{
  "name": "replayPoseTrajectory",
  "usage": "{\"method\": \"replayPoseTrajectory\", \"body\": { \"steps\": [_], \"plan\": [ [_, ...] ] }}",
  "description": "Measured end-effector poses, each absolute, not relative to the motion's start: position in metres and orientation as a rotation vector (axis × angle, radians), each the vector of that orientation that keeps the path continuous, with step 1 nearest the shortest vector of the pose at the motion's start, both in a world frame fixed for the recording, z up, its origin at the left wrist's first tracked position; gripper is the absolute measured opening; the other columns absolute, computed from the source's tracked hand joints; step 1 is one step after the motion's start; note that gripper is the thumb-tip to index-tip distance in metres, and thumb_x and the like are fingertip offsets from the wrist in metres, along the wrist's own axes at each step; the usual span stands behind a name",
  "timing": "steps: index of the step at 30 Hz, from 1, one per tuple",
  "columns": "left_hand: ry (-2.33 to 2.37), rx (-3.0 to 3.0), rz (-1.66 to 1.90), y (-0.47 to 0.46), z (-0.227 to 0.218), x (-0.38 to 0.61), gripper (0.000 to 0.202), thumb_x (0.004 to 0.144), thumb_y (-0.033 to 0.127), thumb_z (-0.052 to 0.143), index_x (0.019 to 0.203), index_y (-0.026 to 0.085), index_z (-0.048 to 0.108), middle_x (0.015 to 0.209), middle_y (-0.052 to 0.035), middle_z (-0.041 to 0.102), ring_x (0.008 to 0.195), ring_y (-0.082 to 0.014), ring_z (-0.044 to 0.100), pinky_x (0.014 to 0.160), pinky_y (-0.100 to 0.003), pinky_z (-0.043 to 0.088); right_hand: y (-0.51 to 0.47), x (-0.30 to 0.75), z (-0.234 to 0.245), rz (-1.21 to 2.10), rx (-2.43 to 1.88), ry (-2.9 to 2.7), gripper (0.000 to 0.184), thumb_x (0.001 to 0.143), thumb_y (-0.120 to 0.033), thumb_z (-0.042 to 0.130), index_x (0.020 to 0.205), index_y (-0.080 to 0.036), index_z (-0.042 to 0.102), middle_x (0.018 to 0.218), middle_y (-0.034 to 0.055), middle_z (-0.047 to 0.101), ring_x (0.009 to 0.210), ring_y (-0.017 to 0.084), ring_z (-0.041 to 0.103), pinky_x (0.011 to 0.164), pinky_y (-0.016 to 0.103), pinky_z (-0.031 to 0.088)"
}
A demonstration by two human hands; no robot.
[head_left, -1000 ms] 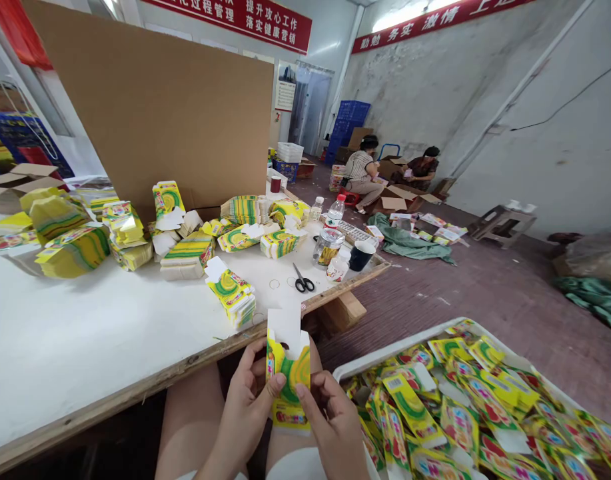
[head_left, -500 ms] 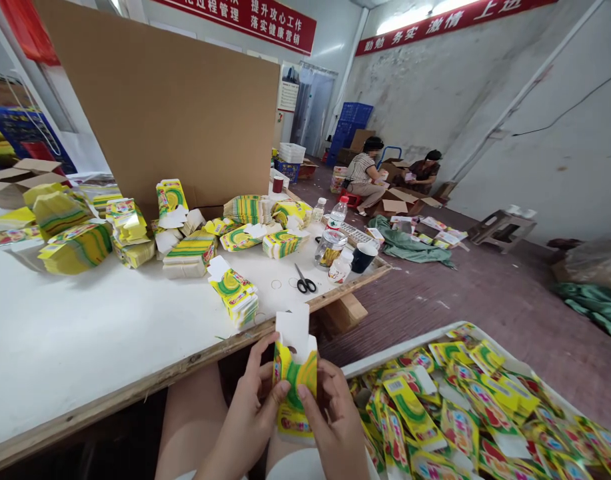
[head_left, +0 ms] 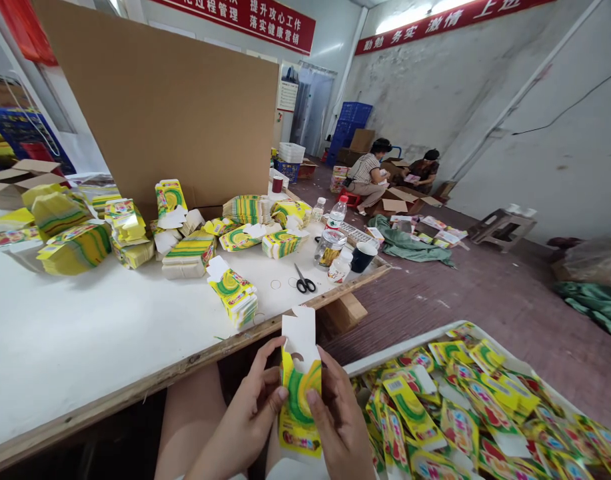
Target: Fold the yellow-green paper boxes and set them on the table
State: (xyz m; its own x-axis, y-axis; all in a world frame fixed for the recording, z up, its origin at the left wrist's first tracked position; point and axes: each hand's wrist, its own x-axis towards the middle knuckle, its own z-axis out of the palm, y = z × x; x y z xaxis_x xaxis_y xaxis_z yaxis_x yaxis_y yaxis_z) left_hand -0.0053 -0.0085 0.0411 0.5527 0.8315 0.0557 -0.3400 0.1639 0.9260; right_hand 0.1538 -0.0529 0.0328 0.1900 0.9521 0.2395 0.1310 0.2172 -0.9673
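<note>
Beside the table (head_left: 110, 327), the left hand (head_left: 252, 413) and right hand (head_left: 342, 423) grip a yellow box (head_left: 300, 397) between fingers and thumbs.

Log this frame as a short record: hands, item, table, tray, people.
item: yellow-and-green printed cardboard box, white flap raised
left hand: holding the box's left side
right hand: holding its right side
table: white, wooden-edged; black-handled scissors, yellow carton stack
tray: white-rimmed, piled with yellow printed packs
people: two others, background
</note>
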Motion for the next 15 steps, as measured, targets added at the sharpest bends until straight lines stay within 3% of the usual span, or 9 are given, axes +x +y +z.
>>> {"method": "replayPoseTrajectory", "body": {
  "steps": [4, 6, 9, 15],
  "plan": [
    [0.483, 1.046, 0.834, -0.008, 0.047, -0.009, 0.052, 0.092, 0.037, 0.061, 0.137, 0.026, 0.037, 0.105, -0.0085, 0.072, 0.096, -0.0194, 0.066, 0.082, -0.028, 0.049, -0.054, 0.163, 0.041, 0.932, -1.212, -1.267, 0.032, 0.097, -0.038, 0.052, 0.127, -0.028, 0.055, 0.123, 0.0086, 0.068, 0.102, 0.022, 0.069, 0.079, 0.027, 0.057],
    [0.460, 1.026, 0.798, -0.007, 0.050, -0.009, 0.050, 0.089, 0.037, 0.065, 0.131, 0.024, 0.041, 0.096, -0.0067, 0.073, 0.084, -0.0165, 0.067, 0.074, -0.024, 0.047, -0.054, 0.165, 0.045, 0.949, -1.259, -1.275, 0.024, 0.097, -0.042, 0.052, 0.113, -0.026, 0.061, 0.099, 0.0051, 0.072, 0.079, 0.018, 0.068, 0.064, 0.022, 0.053],
    [0.450, 1.040, 0.758, -0.007, 0.052, -0.010, 0.047, 0.088, 0.036, 0.068, 0.126, 0.024, 0.043, 0.092, -0.0052, 0.071, 0.081, -0.0156, 0.064, 0.072, -0.024, 0.045, -0.053, 0.165, 0.048, 0.928, -1.312, -1.299, 0.027, 0.096, -0.046, 0.051, 0.093, -0.022, 0.064, 0.073, -0.0003, 0.063, 0.060, 0.013, 0.056, 0.054, 0.020, 0.043],
    [0.431, 1.085, 0.737, -0.007, 0.053, -0.012, 0.036, 0.087, 0.039, 0.068, 0.112, 0.023, 0.047, 0.086, -0.0012, 0.063, 0.077, -0.0133, 0.056, 0.067, -0.023, 0.040, -0.053, 0.165, 0.050, 0.867, -1.349, -1.405, 0.037, 0.097, -0.046, 0.047, 0.074, -0.020, 0.059, 0.061, -0.0032, 0.049, 0.055, 0.012, 0.045, 0.052, 0.022, 0.034]
  ]
}}
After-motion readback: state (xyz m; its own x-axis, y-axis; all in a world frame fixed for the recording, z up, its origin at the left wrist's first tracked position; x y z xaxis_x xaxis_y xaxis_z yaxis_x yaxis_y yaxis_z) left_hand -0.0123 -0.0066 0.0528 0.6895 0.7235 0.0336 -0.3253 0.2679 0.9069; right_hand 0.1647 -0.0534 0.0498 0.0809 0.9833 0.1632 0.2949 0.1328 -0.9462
